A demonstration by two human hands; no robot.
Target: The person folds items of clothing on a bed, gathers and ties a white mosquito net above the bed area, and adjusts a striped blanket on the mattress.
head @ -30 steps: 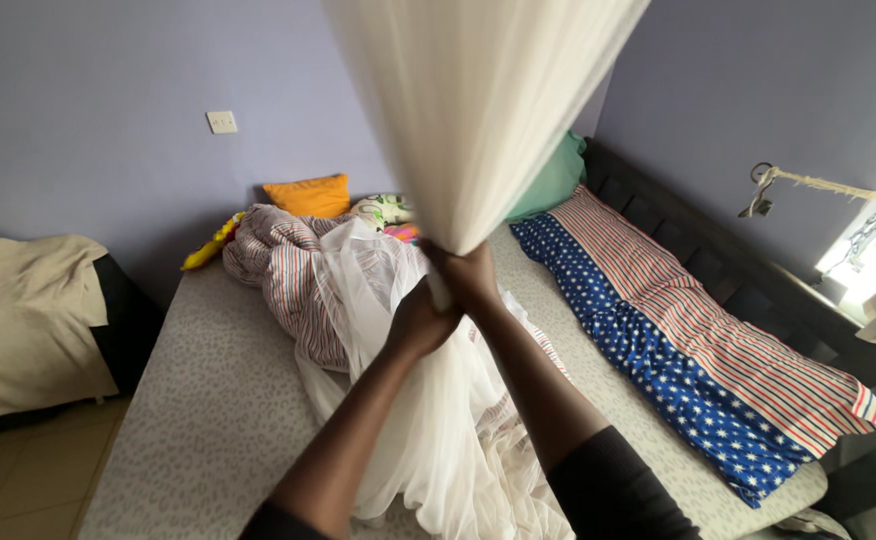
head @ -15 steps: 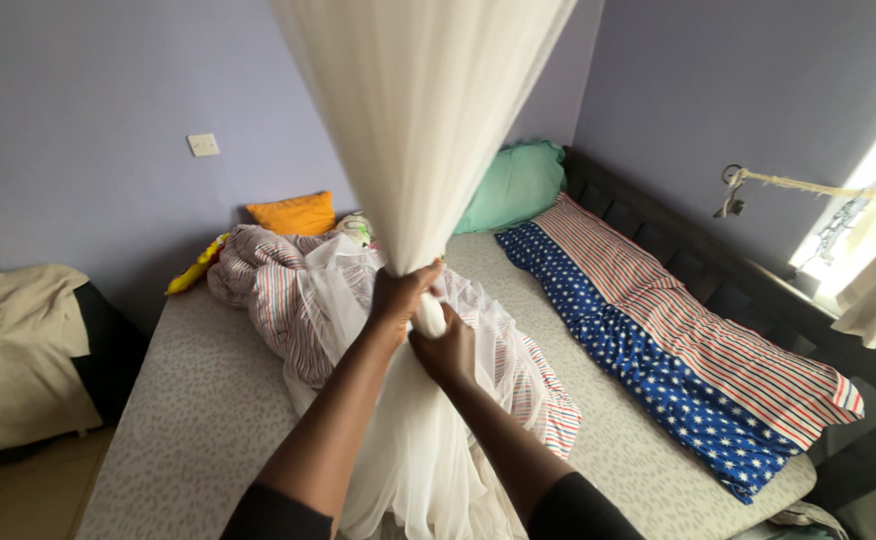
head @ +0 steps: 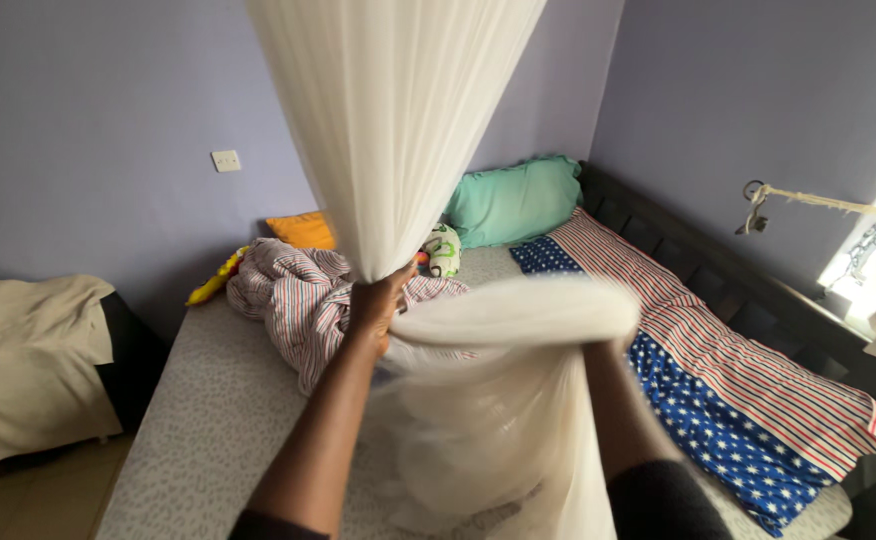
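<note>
Netting gathered over the mattress; lower length now swung out sideways.

The left hand (head: 376,305) is closed around the neck of the white mosquito net (head: 398,120), above the middle of the mattress (head: 208,420). Half a second ago both hands gripped one above the other; the right hand is now hidden under a blurred fold carried toward the star-and-stripe cover (head: 748,390), grip not discernible. Judged: the net is being wound or twisted.

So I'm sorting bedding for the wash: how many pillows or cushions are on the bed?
2: a mint-green pillow at the bed's far end by the dark headboard, and an orange cushion against the wall left of it. The hanging white net may hide others.
</note>
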